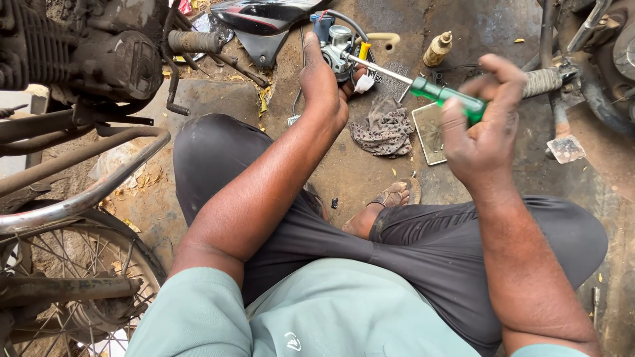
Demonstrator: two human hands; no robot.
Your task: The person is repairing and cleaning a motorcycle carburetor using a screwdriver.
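Posture: person sits on the ground, knees spread, dark trousers, pale green shirt; one sandalled foot (391, 196) shows between the legs.
Near left: spoked motorcycle wheel (63, 291) with a chrome guard bar (86, 192) curving above it.
Right hand (479, 122): fingers curled tight around the green handle of a screwdriver (450, 97); grip closed, thumb side toward the camera.
Screwdriver: shaft runs up and to the left from the handle, tip meeting the carburettor (338, 47).
Left hand (323, 82): closed around the carburettor from the left side, back of the hand toward the camera; fingers mostly hidden behind the part, fingertips show at its lower right.
Carburettor: held off the ground at centre far, metal body with a round silver cap, a blue part behind it and a small yellow piece beside the shaft; a black hose loops off its right side.
Ground, centre: crumpled grey rag (385, 129) just below the left hand; flat rectangular plate (430, 132) just right of the rag.
Far centre: small bottle with a tan nozzle (437, 48) standing right of the carburettor; black body panel with red stripe (261, 16) to the left.
Far left: motorcycle engine (79, 53), dirty, with a ribbed footpeg (193, 41) beside it.
Far right: second footpeg (544, 80) and frame parts.
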